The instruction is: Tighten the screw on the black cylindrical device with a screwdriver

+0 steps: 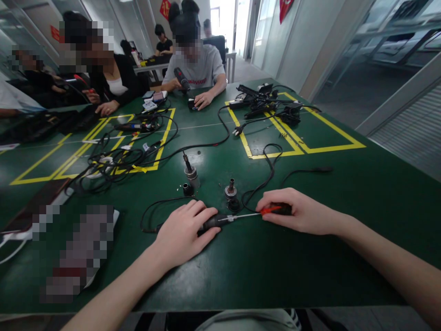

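My left hand (pixel 188 228) is closed around a black corded handle (pixel 210 223) that lies along the green table (pixel 275 266). My right hand (pixel 294 212) grips a screwdriver (pixel 275 209) by its red and black handle. The screwdriver's thin metal shaft points left and meets the metal-fitted end of the black handle; the exact contact of the tip is too small to make out. Just beyond the hands stand two metal cylindrical parts, a taller one (pixel 190 172) with a dark spindle and a shorter one (pixel 230 189). A small black collar (pixel 188 189) sits by the taller part.
Tangled black cables (pixel 113 161) cover the left-middle table among yellow tape lines. A heap of black devices (pixel 262 103) lies at the far right. A blurred flat packet (pixel 81 253) rests at my left. Across the table, a person (pixel 196 69) holds a dark power tool (pixel 182 79).
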Motion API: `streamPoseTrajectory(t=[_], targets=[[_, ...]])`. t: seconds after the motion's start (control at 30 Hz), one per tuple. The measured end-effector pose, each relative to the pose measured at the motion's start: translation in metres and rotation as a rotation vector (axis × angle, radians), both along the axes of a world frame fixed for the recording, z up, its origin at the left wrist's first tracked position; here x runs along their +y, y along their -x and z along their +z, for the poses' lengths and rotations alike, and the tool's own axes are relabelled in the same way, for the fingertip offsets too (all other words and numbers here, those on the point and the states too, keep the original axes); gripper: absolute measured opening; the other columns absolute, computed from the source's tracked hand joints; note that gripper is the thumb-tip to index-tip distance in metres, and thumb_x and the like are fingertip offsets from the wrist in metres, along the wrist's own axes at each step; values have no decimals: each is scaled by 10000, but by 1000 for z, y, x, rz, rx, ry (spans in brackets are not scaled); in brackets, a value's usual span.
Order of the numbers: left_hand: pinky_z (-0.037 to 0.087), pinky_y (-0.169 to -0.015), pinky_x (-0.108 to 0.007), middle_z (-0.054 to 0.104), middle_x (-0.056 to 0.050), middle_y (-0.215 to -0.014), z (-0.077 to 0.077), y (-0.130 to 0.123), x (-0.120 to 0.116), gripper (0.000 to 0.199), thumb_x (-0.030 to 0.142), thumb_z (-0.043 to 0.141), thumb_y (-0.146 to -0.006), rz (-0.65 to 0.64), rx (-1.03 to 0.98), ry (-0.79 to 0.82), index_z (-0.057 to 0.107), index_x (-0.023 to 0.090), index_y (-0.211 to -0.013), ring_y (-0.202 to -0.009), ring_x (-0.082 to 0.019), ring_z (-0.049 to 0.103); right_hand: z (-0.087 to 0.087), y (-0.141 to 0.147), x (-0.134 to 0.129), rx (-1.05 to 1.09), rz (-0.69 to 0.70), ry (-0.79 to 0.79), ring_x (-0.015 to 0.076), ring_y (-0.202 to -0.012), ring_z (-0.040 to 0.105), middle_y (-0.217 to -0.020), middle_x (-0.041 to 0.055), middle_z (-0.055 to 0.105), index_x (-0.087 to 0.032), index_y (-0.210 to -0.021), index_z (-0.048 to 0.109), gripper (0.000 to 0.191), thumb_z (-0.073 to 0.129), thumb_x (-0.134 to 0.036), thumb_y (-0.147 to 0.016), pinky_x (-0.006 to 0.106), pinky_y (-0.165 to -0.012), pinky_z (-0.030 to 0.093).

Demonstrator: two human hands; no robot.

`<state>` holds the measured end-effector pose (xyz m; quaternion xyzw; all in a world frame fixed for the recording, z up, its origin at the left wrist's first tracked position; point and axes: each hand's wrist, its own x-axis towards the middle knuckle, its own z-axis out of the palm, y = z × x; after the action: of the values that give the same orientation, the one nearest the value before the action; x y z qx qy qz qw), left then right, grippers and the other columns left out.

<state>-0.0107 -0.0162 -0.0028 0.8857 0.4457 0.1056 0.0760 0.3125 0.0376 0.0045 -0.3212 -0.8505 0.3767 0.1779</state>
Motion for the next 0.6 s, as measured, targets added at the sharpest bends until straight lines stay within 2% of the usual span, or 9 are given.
streamPoseTrajectory(t=[0.13,0.2,0.23,0.3,0.47,0.6], targets=[[613,-835,-388,727,-54,-1086,0,1,0,259,344,705,-1052,-8,-10,-15,718,219,-1278,-967,-250,705,-1,1,0,-11,17,-35,206,-809,705,-921,68,768,-187,-1010,774,271,658,-429,-1049,314,-758,525],[612,-832,-390,727,-53,-1090,-1,2,1,256,343,696,-1054,-13,-14,-18,719,219,-1277,-974,-252,705,-2,3,1,-29,36,-41,203,-769,690,-867,65,759,-181,-977,770,372,550,-449,-1110,312,-735,511],[610,-829,-390,728,-52,-1090,-1,2,1,254,342,694,-1055,-16,-16,-17,719,221,-1277,-975,-253,704,-3,4,1,-33,54,-51,189,-687,652,-768,45,717,-178,-915,758,449,473,-442,-1140,303,-678,483],[607,-826,-389,729,-49,-1089,-1,3,1,253,339,694,-1055,-22,-19,-15,717,224,-1279,-974,-252,705,-4,6,1,-51,60,-69,178,-638,616,-720,33,684,-171,-877,748,493,427,-420,-1156,296,-639,452],[599,-826,-382,731,-51,-1101,-1,3,1,254,339,701,-1053,-22,-23,-24,711,225,-1280,-984,-252,707,-6,3,1,-31,59,-97,190,-752,686,-864,63,762,-164,-1003,780,343,537,-370,-1132,296,-698,487],[594,-819,-373,732,-50,-1101,-2,3,1,254,335,707,-1050,-21,-28,-30,706,229,-1281,-978,-247,707,-7,0,1,12,75,-104,190,-819,703,-936,67,755,-175,-1032,776,245,645,-374,-1092,294,-745,519]])
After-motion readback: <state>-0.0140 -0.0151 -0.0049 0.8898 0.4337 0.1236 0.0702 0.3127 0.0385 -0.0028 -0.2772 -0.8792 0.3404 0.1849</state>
